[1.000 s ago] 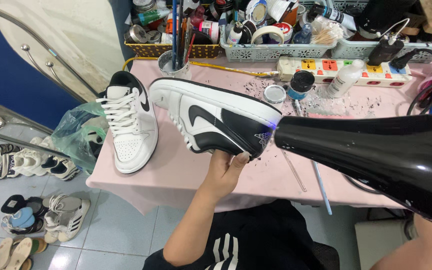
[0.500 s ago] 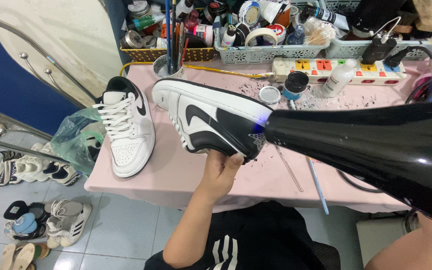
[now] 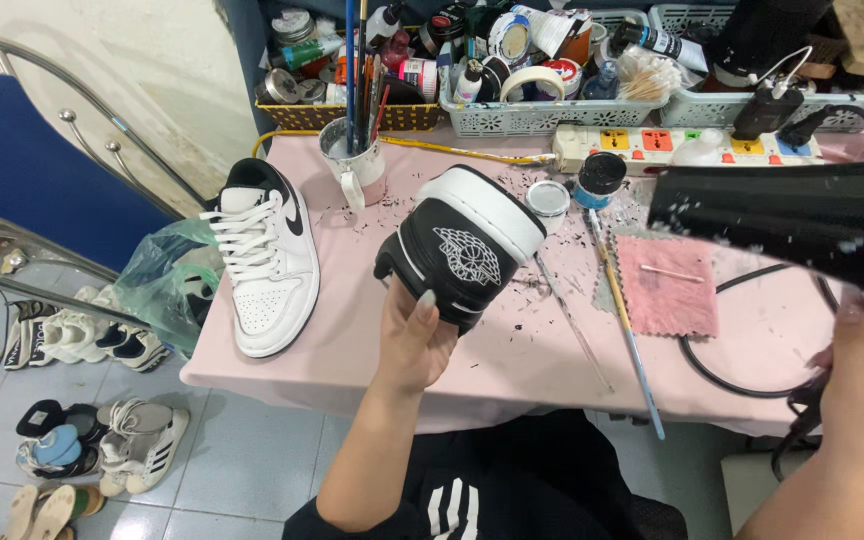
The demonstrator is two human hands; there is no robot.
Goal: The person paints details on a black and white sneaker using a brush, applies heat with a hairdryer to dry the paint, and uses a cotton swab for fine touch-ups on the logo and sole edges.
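Over the pink-covered table (image 3: 352, 345), your left hand (image 3: 414, 335) grips the black-and-white high-top sneaker (image 3: 464, 245) from below, fingers wrapped on the heel end, heel panel facing you, long axis running away toward the baskets. Your right hand (image 3: 857, 385) is closed round the black hair dryer (image 3: 792, 225), whose nozzle points left at the shoe, near but apart. Left hand is the nearer.
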